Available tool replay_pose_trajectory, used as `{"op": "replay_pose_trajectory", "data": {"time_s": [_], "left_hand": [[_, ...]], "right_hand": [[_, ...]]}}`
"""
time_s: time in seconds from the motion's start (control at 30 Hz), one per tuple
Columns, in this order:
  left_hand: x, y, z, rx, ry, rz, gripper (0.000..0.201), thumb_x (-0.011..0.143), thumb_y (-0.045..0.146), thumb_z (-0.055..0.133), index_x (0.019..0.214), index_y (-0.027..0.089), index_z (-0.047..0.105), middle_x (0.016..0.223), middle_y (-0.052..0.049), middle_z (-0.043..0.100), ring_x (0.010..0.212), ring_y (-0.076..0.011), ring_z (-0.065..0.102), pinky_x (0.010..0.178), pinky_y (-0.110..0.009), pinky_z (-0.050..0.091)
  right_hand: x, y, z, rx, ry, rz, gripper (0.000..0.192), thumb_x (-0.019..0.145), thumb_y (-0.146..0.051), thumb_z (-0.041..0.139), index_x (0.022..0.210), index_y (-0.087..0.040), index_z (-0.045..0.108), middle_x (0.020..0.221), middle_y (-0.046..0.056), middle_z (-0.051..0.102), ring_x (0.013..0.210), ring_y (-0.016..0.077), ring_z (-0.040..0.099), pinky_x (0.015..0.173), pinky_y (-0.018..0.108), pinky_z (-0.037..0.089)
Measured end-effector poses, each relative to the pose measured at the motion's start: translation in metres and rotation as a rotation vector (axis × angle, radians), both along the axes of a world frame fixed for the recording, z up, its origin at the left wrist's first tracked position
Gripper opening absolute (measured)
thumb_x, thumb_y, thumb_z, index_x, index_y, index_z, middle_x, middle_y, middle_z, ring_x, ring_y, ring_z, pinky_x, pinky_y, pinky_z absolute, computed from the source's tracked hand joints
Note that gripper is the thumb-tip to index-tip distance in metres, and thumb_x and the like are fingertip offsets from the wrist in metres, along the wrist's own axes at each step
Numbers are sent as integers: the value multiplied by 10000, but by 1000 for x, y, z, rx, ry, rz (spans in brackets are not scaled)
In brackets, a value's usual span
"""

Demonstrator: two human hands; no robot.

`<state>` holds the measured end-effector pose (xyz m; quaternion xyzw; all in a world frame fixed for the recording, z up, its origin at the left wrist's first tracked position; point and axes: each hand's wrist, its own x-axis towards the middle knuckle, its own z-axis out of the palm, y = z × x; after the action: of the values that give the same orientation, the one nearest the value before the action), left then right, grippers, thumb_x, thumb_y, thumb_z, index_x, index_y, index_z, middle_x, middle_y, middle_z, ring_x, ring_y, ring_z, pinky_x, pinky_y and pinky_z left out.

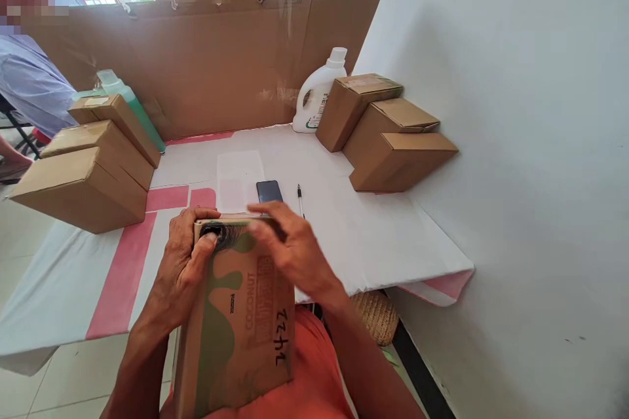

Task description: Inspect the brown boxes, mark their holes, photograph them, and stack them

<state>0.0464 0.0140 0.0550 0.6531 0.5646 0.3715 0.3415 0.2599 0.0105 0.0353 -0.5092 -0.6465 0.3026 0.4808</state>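
1. The left hand (184, 262) is bare, with no glove, ring or watch.
2. The right hand (292, 245) is bare too, with nothing on the fingers or wrist.
3. Both arms are bare all the way down, with no sleeves showing.
4. The person wears an orange cloth top (314, 366), plain, with no pictures or words that can be seen.

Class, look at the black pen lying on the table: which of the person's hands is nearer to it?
Right. The right hand lies on the coconut box just below the pen; the left hand grips the box's far side.
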Motion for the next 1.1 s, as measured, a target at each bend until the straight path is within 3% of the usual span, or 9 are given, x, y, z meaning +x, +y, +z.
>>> {"op": "replay_pose_trajectory", "data": {"time_s": [0.07,0.17,0.27,0.43,0.6,0.8,0.93,1.0,1.1], "left_hand": [[1,0,1,2,28,4,403,967,559,507,1186,263,670,1231,-97,678,1177,-363,594,1058,-556,453],[0,-3,-1,39,19,-8,418,981,591,520,1208,271,664,1263,-99,660,1194,-360,579,1070,-557,456],[-2,-5,-6,60,0,-46,424,977,611,565,1243,291,646,1306,-98,641,1226,-363,554,1093,-564,457],[-9,-3,-16,63,-20,-120,516,943,545,627,1403,316,581,1377,-109,598,1290,-381,534,1152,-596,441],[-10,0,-11,50,-1,-177,622,864,462,673,1454,300,560,1410,-123,578,1330,-400,527,1165,-598,453],[-6,-1,-5,65,-54,-187,552,831,402,645,1362,264,585,1398,-115,605,1374,-384,497,1171,-555,429],[-15,-6,-14,60,-127,-139,527,824,405,660,1327,262,597,1363,-119,614,1344,-379,519,1139,-535,450],[-21,-8,-19,54,-159,-106,532,829,414,668,1335,264,596,1356,-115,615,1314,-371,546,1136,-529,452],[-27,-9,-25,75,-208,-78,521,837,422,683,1328,267,607,1350,-109,618,1288,-364,573,1125,-517,457]], "right_hand": [[34,12,-18,-79,84,-195,396,1042,-572,597,1196,-232,729,1226,82,789,1067,242,721,926,393,549],[77,33,-52,-354,-145,-482,304,987,-496,659,902,-208,705,951,87,778,935,258,724,834,373,529],[90,46,-83,-531,-267,-501,328,871,-365,779,649,-217,588,760,98,716,866,297,728,758,375,471],[81,50,-102,-513,-175,-404,445,880,-378,705,536,-261,448,589,17,562,705,204,659,622,352,350],[85,52,-78,-495,66,-269,427,837,-585,676,643,-249,496,556,-26,548,489,130,524,486,285,375],[41,19,-2,-157,658,40,278,903,-511,768,928,-259,651,808,-5,688,655,157,666,531,268,477],[11,-6,26,-114,623,254,198,1004,-429,717,923,-253,677,1100,48,748,911,202,739,704,322,582],[4,-13,29,-161,543,366,182,1051,-407,672,958,-250,669,1038,46,756,929,206,738,784,344,589],[-1,-21,29,-241,409,468,161,1104,-418,602,1142,-272,661,818,-13,685,728,160,647,722,314,538]]}}
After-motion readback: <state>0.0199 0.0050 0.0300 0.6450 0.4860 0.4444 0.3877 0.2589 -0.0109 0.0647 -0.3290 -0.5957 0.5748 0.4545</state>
